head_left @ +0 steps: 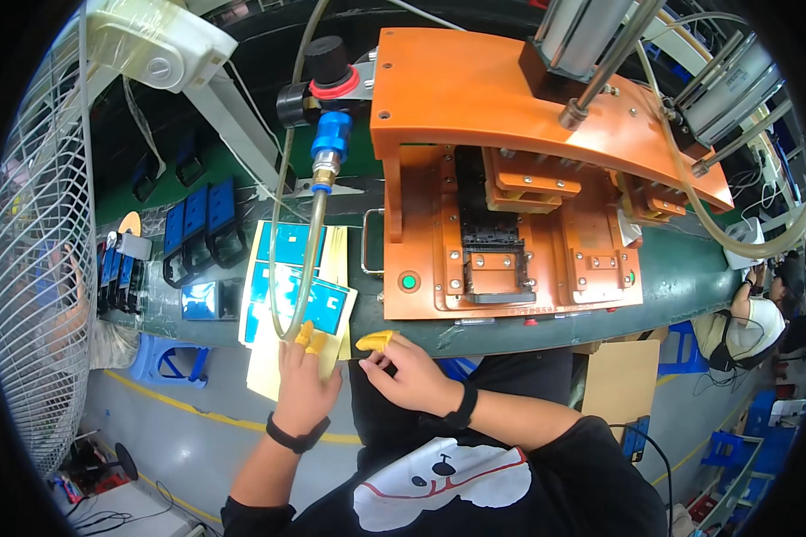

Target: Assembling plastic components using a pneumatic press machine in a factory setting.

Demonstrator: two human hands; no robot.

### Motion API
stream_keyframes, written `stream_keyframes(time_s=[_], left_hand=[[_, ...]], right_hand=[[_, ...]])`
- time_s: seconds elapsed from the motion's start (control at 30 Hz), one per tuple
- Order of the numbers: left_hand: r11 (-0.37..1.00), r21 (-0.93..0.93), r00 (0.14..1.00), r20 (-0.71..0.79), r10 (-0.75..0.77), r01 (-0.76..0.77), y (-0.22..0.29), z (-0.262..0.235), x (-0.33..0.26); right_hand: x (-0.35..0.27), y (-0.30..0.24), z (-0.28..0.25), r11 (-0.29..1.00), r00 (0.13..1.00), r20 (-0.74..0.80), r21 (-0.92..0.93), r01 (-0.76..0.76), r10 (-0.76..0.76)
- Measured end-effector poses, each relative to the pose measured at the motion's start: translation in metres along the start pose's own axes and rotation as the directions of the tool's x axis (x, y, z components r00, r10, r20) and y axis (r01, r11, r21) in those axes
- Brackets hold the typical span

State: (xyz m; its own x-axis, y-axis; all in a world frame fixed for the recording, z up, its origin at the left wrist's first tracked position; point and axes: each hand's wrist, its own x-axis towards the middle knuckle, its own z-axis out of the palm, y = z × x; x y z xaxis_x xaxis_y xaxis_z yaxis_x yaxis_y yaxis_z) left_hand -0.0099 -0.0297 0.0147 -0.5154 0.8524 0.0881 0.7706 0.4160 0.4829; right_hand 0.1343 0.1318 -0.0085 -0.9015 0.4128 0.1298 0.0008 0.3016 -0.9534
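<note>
My left hand (306,380) reaches over the near part of a yellow backing sheet (269,369). Its fingers are stretched out, two wearing yellow finger cots, with tips at the lower edge of a shiny blue film piece (320,304) on the sheet. Just right of the sheet, in front of the bench edge, my right hand (407,376) hangs with a yellow-capped finger pointing left. Its thumb is apart from that finger, and nothing shows between them. An orange press (421,300) stands beyond it, with a black plastic frame (501,296) in its fixture.
A clear air hose (309,268) loops down from a regulator with a blue fitting (333,134), over the sheets. Blue-topped black frames (197,219) lie left. A fan cage (49,268) stands far left. A green button (409,282) sits on the press; another person (752,313) is far right.
</note>
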Motion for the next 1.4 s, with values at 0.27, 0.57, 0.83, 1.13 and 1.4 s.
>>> stream_keyframes(time_s=[0.27,0.57,0.83,1.13,1.4], left_hand=[[0.998,-0.066,0.952,-0.303,-0.033,0.013,-0.001,-0.013,0.013],[0.995,-0.046,0.857,-0.506,-0.102,0.092,0.016,-0.046,0.044],[0.997,-0.001,0.928,-0.366,0.074,-0.08,0.07,-0.032,-0.018],[0.953,-0.001,0.888,-0.364,0.281,-0.302,0.111,-0.05,-0.02],[0.851,-0.366,0.915,-0.291,0.28,-0.377,0.159,-0.028,-0.013]], right_hand=[[0.016,-0.051,-0.044,0.925,0.985,-0.152,-0.379,0.024,-0.088],[0.012,-0.058,-0.045,0.822,0.995,-0.104,-0.565,-0.069,0.012],[0.011,-0.036,0.032,0.584,0.949,0.255,0.749,-0.315,0.184],[-0.036,-0.068,-0.019,0.951,0.999,0.015,0.306,-0.035,0.032],[-0.092,-0.094,-0.113,0.923,0.958,0.014,-0.266,0.279,-0.285]])
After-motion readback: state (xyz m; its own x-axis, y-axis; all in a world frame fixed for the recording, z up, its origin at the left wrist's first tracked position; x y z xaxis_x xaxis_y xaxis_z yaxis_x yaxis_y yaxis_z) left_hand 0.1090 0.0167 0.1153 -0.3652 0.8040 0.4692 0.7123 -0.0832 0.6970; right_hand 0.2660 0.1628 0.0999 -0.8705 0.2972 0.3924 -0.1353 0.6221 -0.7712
